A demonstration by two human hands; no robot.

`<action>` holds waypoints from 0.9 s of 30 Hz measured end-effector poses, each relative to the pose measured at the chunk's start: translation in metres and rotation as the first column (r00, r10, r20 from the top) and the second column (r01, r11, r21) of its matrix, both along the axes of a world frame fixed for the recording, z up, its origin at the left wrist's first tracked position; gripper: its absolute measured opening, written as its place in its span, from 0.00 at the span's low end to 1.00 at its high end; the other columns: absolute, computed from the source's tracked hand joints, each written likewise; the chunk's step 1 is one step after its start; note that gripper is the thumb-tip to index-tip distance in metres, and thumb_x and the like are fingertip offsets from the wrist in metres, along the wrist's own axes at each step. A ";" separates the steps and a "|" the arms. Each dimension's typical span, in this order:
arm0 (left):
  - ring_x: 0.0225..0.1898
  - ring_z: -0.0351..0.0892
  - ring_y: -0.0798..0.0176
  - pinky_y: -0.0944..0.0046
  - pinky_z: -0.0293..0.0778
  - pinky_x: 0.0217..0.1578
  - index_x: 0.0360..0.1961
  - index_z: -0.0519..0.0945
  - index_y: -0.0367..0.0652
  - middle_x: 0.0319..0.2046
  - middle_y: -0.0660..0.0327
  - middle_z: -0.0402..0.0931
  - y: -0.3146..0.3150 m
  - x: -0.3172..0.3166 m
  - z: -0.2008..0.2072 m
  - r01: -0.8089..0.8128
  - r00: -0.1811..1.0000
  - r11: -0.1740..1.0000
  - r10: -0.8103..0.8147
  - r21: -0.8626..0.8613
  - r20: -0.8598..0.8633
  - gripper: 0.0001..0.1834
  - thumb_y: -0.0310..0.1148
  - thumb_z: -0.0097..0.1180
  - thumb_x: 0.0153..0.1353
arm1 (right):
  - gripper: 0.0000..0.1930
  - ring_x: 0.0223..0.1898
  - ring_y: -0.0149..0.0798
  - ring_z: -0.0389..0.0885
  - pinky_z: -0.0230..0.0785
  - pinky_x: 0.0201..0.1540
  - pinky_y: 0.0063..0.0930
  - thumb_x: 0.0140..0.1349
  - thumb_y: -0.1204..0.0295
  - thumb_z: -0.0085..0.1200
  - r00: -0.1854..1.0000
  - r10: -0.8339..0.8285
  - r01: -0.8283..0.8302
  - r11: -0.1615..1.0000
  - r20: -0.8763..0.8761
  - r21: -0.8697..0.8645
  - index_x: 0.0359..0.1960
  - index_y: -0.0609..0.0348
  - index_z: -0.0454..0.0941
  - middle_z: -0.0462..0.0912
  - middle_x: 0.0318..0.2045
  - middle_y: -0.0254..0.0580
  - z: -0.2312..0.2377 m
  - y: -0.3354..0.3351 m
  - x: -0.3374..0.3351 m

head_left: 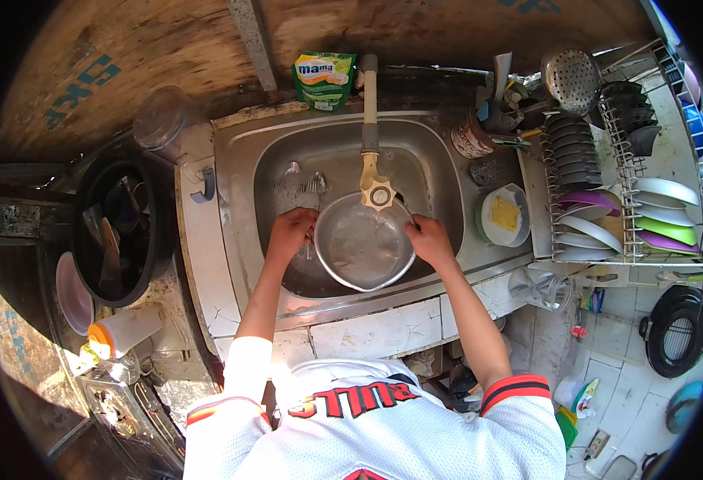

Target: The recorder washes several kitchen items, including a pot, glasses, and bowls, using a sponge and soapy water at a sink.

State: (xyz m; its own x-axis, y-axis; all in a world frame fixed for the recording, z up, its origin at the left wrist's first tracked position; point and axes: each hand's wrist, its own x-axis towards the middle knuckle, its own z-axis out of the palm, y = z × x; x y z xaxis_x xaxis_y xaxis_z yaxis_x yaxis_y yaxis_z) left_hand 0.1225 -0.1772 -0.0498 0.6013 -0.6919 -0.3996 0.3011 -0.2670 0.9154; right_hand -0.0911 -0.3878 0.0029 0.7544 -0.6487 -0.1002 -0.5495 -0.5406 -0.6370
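A round silver metal pot [365, 250] is under the tap [377, 194] in the steel sink [275, 276], with its hollow side facing up. My right hand [431, 242] grips the pot's right side, thumb near the rim. Curled at the pot's left edge, my left hand [290, 232] holds it there too; its fingertips are partly hidden. Beyond my left hand, several forks and spoons [314, 184] lie in the sink among suds or water drops. Whether water is running from the tap I cannot tell.
Right of the sink, a yellow sponge [506, 214] sits in a pale bowl [491, 232], near a wire rack [630, 258] of plates and bowls. A large black basin [82, 264] with utensils stands at left. Behind the sink is a green pouch [324, 98].
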 end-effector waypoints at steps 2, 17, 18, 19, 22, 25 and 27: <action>0.25 0.77 0.72 0.72 0.73 0.24 0.38 0.82 0.37 0.26 0.63 0.80 -0.003 -0.002 0.001 0.019 1.000 1.000 -0.019 0.000 0.017 0.11 0.28 0.49 0.60 | 0.11 0.29 0.64 0.75 0.68 0.33 0.52 0.53 0.68 0.50 1.000 -0.008 0.008 0.998 0.011 -0.060 0.22 0.66 0.74 0.76 0.21 0.62 -0.011 -0.009 -0.008; 0.27 0.79 0.68 0.69 0.76 0.26 0.43 0.80 0.36 0.30 0.59 0.80 0.022 0.017 0.016 -0.128 0.949 0.984 0.086 0.121 0.304 0.12 0.28 0.56 0.58 | 0.06 0.32 0.61 0.77 0.68 0.31 0.47 0.55 0.74 0.51 0.964 -0.007 0.018 0.999 0.265 -0.039 0.31 0.65 0.74 0.77 0.26 0.59 -0.065 0.016 0.059; 0.27 0.79 0.69 0.70 0.76 0.25 0.43 0.79 0.36 0.29 0.60 0.80 0.025 0.022 0.013 -0.183 0.920 0.980 0.144 0.075 0.364 0.13 0.26 0.58 0.56 | 0.07 0.34 0.58 0.78 0.70 0.33 0.42 0.55 0.74 0.52 0.934 0.024 -0.009 0.999 0.356 -0.046 0.34 0.64 0.76 0.79 0.28 0.56 -0.070 0.016 0.069; 0.26 0.78 0.70 0.70 0.75 0.24 0.43 0.79 0.35 0.28 0.60 0.80 0.026 0.026 0.011 -0.232 0.885 0.972 0.201 0.025 0.419 0.14 0.25 0.60 0.55 | 0.07 0.34 0.58 0.78 0.70 0.33 0.42 0.55 0.74 0.52 0.932 0.027 -0.013 0.999 0.360 -0.042 0.34 0.64 0.76 0.79 0.28 0.56 -0.073 0.013 0.078; 0.26 0.78 0.71 0.70 0.76 0.25 0.43 0.79 0.34 0.28 0.60 0.80 0.021 0.038 0.002 -0.297 0.798 0.955 0.253 -0.008 0.546 0.14 0.23 0.61 0.53 | 0.12 0.40 0.49 0.80 0.71 0.40 0.37 0.59 0.69 0.54 0.963 0.027 -0.042 0.998 0.268 0.053 0.42 0.61 0.77 0.82 0.39 0.47 -0.081 0.005 0.089; 0.27 0.78 0.71 0.70 0.76 0.27 0.43 0.79 0.33 0.27 0.61 0.80 0.009 0.034 -0.012 -0.330 0.774 0.944 0.285 -0.024 0.565 0.15 0.24 0.60 0.54 | 0.15 0.35 0.48 0.80 0.71 0.37 0.34 0.55 0.72 0.57 0.889 0.041 -0.057 0.998 0.456 0.020 0.46 0.58 0.78 0.81 0.35 0.51 -0.073 0.002 0.086; 0.29 0.78 0.70 0.69 0.77 0.29 0.44 0.79 0.33 0.29 0.60 0.80 0.004 0.029 -0.025 -0.332 0.793 0.943 0.292 -0.022 0.535 0.15 0.24 0.60 0.54 | 0.23 0.33 0.46 0.80 0.71 0.37 0.33 0.53 0.71 0.60 0.936 -0.054 0.010 0.992 0.349 0.125 0.53 0.52 0.76 0.80 0.32 0.50 -0.047 0.004 0.079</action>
State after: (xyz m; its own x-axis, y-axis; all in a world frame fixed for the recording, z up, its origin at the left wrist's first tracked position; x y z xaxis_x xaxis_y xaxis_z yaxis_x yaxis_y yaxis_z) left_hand 0.1519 -0.1736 -0.0752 0.9108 -0.4129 -0.0006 -0.1402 -0.3105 0.9402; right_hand -0.0120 -0.3833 -0.0439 0.7346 -0.6726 0.0888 -0.2950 -0.4345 -0.8510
